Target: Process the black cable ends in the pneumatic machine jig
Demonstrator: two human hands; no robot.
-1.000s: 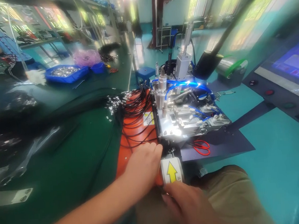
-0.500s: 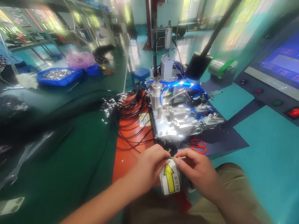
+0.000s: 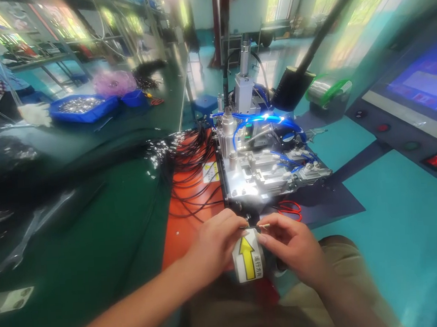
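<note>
In front of the machine, my left hand [image 3: 217, 237] is closed in a pinch on a thin black cable [image 3: 252, 226]. Light and copper-coloured wire ends [image 3: 265, 226] show at the cable's right end. My right hand [image 3: 292, 243] has its curled fingers at these wire ends, the thumb a little lower than the forefinger; the exact contact is too small to make out. Just below both hands is a white label with a yellow arrow [image 3: 248, 260]. The metal machine [image 3: 258, 168] with blue air tubes stands beyond them.
Several black cables [image 3: 193, 180] lie over the orange surface [image 3: 182, 235] at left. Red-handled scissors [image 3: 291, 209] lie beside the machine. A wrench [image 3: 37, 226] rests on the green table. A control screen [image 3: 421, 87] stands at right, a blue tray of metal parts [image 3: 100, 111] farther back left.
My right thumb has moved down, widening the space between it and the forefinger, and more of the wire ends shows. My left hand keeps its pinch. The view has shifted slightly.
</note>
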